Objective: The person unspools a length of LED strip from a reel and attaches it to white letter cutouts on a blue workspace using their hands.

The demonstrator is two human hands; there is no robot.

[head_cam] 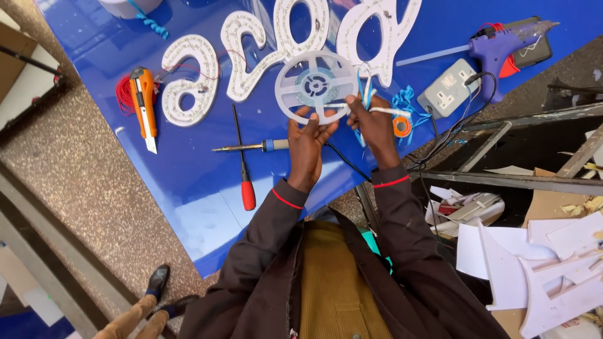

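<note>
Blue and shiny, a big sign board (188, 182) fills the middle of the frame, lying over a speckled stone floor (81, 188). White cut-out letters (245, 56) dotted with tiny lights lie on it near the top.

Just above the middle, the person holds up a round white reel (316, 86) with spokes. The left hand (308, 141) pinches the reel's bottom rim, fingers closed on it. The right hand (375, 125) is just beside the reel, fingers closed around a thin white strip (384, 111) that comes off the reel's right edge.

At the upper left lies an orange box cutter (144, 107) on a bundle of red wire (124, 95). Left of the hands lie a soldering iron (251, 147) and a red-handled screwdriver (244, 163), crossing each other. At the upper right sit a grey socket box (447, 88) and a purple glue gun (499, 53). White foam scraps (534, 263) pile up at the lower right. Someone else's 2 shoes (164, 292) show at the lower left.
</note>
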